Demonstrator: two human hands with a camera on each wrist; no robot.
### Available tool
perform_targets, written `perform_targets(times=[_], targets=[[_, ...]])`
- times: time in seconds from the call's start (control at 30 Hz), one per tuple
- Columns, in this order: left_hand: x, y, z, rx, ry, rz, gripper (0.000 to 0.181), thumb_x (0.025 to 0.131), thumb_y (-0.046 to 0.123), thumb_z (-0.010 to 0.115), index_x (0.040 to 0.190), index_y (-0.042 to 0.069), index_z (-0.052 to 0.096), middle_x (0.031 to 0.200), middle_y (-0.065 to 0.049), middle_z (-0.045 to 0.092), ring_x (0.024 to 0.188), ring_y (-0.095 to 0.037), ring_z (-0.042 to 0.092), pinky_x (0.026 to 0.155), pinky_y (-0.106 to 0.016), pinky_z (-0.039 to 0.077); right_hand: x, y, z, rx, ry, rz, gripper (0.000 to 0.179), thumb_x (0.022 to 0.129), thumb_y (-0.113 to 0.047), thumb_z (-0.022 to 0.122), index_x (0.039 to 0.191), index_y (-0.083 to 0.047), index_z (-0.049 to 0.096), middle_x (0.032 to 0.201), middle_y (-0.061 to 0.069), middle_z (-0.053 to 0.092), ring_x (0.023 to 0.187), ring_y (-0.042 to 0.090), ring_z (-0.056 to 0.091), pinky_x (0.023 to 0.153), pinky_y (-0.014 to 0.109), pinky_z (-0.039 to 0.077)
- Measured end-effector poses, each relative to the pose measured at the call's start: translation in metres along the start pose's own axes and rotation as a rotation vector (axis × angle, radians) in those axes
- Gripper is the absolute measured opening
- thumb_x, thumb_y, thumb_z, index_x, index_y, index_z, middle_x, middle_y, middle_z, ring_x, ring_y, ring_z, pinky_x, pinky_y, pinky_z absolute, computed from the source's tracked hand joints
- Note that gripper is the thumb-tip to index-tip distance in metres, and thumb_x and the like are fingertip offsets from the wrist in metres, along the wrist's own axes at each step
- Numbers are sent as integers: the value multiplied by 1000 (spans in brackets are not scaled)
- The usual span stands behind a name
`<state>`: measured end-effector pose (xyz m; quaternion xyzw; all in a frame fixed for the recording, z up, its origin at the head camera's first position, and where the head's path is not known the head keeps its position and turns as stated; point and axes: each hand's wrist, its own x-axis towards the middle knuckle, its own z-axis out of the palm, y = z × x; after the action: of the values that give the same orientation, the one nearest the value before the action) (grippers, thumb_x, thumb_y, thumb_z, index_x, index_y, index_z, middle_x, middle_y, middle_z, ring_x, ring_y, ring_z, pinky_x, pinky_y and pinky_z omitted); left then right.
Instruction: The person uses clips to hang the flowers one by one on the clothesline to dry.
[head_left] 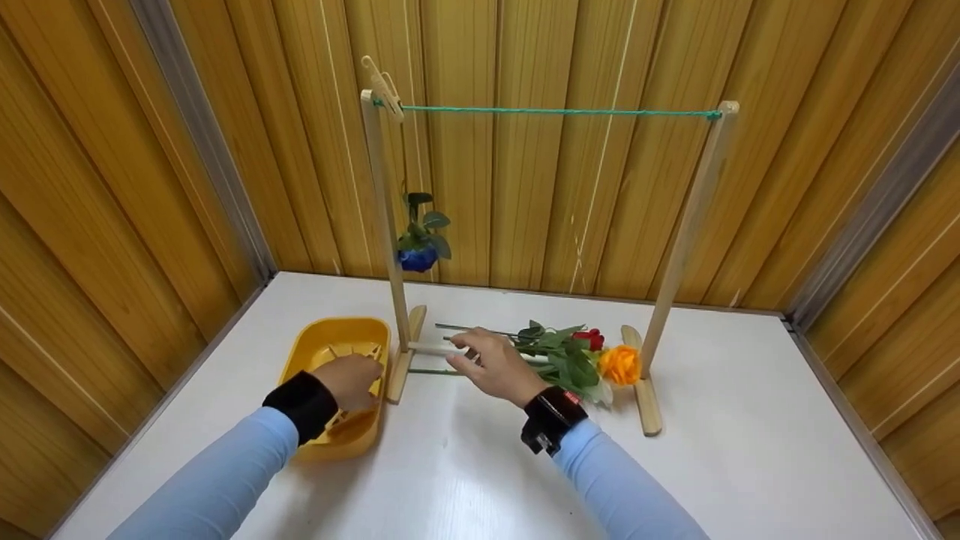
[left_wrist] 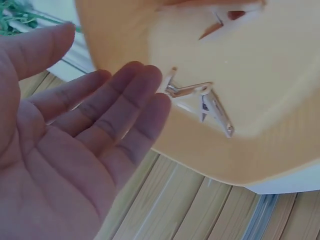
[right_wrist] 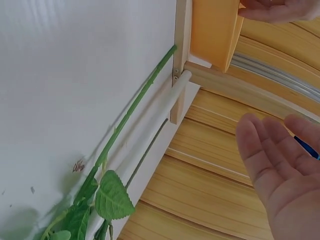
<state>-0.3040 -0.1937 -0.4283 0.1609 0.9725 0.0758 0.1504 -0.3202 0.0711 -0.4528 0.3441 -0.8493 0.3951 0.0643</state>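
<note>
The left hand (head_left: 349, 381) is over the yellow tub (head_left: 298, 358), grip slack and empty, fingers nearly straight beside the clips (left_wrist: 217, 114) inside. The right hand (head_left: 499, 366), also loose and empty, hovers above stems of the flowers (head_left: 621, 365), which lie beneath the line (head_left: 562, 112). Clips so close together could come up tangled; leaves bunched together might snag when one flower is lifted. A knock to the stand (head_left: 686, 247) could shake the hanging blue rose (head_left: 418, 259). The bench (head_left: 750, 420) is white and slightly glossy, enclosed by wood-look walls (head_left: 525, 187) with grey corner trim (head_left: 217, 142).
</note>
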Motion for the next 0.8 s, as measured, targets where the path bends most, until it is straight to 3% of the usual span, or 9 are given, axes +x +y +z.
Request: perform_targets(times=[0.23,0.5,0.63,0.8], targets=[[-5,-4,2,53,-34,28,18,84,-15,67,89,2,64,79,-9,60,71,-26,53,69,-43,52,4,0,15,26,-49,31,33,107,-22,58,127,2,68,111,15,69,97,26,68,83,35,58],[0,-10,19,64,-80,-27,20,83,-11,68,80,8,60,76,-8,59,70,-27,55,68,-42,52,5,0,36,63,-78,76,31,105,-22,60,127,-2,70,114,13,72,100,23,69,87,31,57],[5,-11,24,94,-78,-11,20,82,-11,69,78,6,59,76,-9,60,71,-27,55,70,-45,53,4,1,42,69,-97,77,33,105,-23,60,129,-1,69,119,15,72,105,23,69,92,33,56],[7,-8,25,105,-69,-6,21,84,-10,69,76,7,59,75,-9,61,70,-27,55,70,-45,54,4,2,49,50,-91,39,24,105,-20,60,117,-4,73,111,11,73,100,19,68,88,30,56]])
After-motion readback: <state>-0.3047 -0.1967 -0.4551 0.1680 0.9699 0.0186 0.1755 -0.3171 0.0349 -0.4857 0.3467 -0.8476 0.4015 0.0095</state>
